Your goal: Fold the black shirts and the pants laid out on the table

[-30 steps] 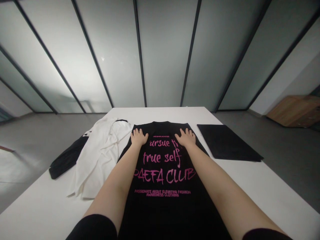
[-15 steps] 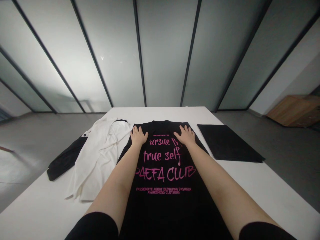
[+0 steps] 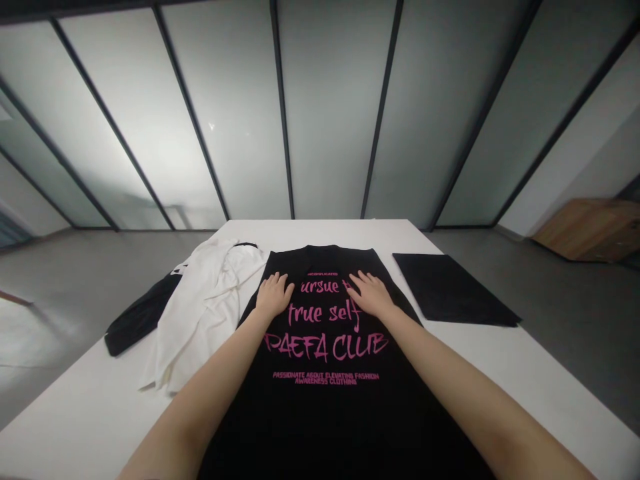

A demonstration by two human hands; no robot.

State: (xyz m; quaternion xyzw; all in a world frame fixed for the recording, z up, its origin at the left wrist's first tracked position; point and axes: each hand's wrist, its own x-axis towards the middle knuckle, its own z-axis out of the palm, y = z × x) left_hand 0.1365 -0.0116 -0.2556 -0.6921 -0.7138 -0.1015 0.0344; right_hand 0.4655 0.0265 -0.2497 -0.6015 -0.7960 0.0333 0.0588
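A black T-shirt (image 3: 325,417) with pink lettering lies spread on the white table, its neckline toward the far end. My left hand (image 3: 274,293) rests flat on the shirt's upper left part, fingers stretched out. On the upper right part lies my right hand (image 3: 371,293), palm down with its fingers spread, covering the end of a line of print. Neither hand grips the cloth. The shirt's lower end runs out of the bottom of the view, between my forearms.
Left of the shirt, a crumpled white garment (image 3: 200,313) lies partly over a black garment (image 3: 143,317). A flat black folded cloth (image 3: 453,290) is on the right of the white table (image 3: 530,380). Beyond stand frosted glass panels (image 3: 330,113) and, far right, a wooden piece (image 3: 590,230).
Both hands have slid from near the shoulders a little toward me over the shirt, staying flat. The camera view has tilted slightly upward.
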